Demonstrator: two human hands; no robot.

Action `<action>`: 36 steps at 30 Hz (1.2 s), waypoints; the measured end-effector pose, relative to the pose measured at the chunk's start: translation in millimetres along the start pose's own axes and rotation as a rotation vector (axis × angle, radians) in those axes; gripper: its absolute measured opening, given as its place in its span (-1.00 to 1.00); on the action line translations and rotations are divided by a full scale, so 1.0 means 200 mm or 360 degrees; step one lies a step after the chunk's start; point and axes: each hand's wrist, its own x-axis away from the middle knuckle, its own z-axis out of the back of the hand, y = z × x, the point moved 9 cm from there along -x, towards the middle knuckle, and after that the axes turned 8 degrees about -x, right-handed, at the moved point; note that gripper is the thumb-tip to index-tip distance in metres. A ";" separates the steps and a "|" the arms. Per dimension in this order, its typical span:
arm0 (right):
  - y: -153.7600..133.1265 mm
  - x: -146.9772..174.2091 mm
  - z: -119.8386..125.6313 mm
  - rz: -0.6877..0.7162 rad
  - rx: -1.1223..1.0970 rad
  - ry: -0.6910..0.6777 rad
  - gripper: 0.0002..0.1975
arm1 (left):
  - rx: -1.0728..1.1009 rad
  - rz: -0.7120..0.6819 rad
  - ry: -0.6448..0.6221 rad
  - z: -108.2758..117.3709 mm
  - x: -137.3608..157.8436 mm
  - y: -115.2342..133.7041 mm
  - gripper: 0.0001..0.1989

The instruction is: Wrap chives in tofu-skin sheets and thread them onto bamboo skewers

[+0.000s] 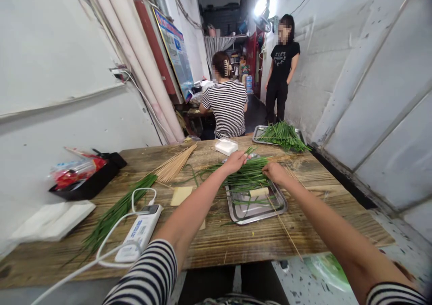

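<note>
A pile of long green garlic chives (248,175) lies across a metal tray (258,218). My left hand (237,161) is above the pile's far side, its fingers closed on a few chives whose tips stick out past them. At the pile's right end, my right hand (276,172) pinches at the chives; its fingertips are partly hidden among the leaves. Below the pile, a pale yellow rolled piece (258,192) lies over the tray. A thin bamboo skewer (285,226) slants from it past the tray's near rim.
Bamboo skewers (175,163), a yellow square sheet (181,196), more chives (118,210) and a power strip (140,233) lie left. A white box (226,147) and a second tray of chives (283,136) are at the far edge. Two people (230,106) are beyond the table.
</note>
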 end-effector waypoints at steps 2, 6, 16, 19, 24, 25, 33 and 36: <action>-0.02 0.00 0.02 0.0036 -0.0003 0.0061 -0.86 | -0.0023 -0.0031 0.0012 0.03 0.00 0.04 -0.69; -0.08 -0.01 0.10 0.0098 -0.0139 0.0275 -0.57 | -0.0011 -0.0069 -0.0070 0.04 -0.01 0.08 -0.71; -0.24 0.01 0.12 0.0449 -0.1183 0.0338 -0.43 | 0.0260 0.0038 -0.0409 -0.07 0.02 0.09 -0.70; -0.27 0.05 0.16 0.0458 -0.0984 0.0339 -0.42 | 0.0304 0.0068 -0.0436 -0.07 0.02 0.10 -0.69; -0.38 0.11 0.23 0.0568 -0.0380 0.0343 -0.41 | 0.0326 0.0069 -0.0466 -0.06 0.03 0.13 -0.67; -0.39 0.12 0.24 0.0563 -0.0279 0.0363 -0.41 | 0.0319 0.0061 -0.0467 -0.06 0.03 0.14 -0.67; -0.67 0.26 0.29 0.1018 0.0783 0.0481 -0.67 | 0.0196 -0.0062 -0.0496 -0.03 0.04 0.21 -0.72; -0.70 0.25 0.24 0.1082 0.1030 0.0303 -0.72 | 0.0142 -0.0091 -0.0526 -0.03 0.04 0.21 -0.73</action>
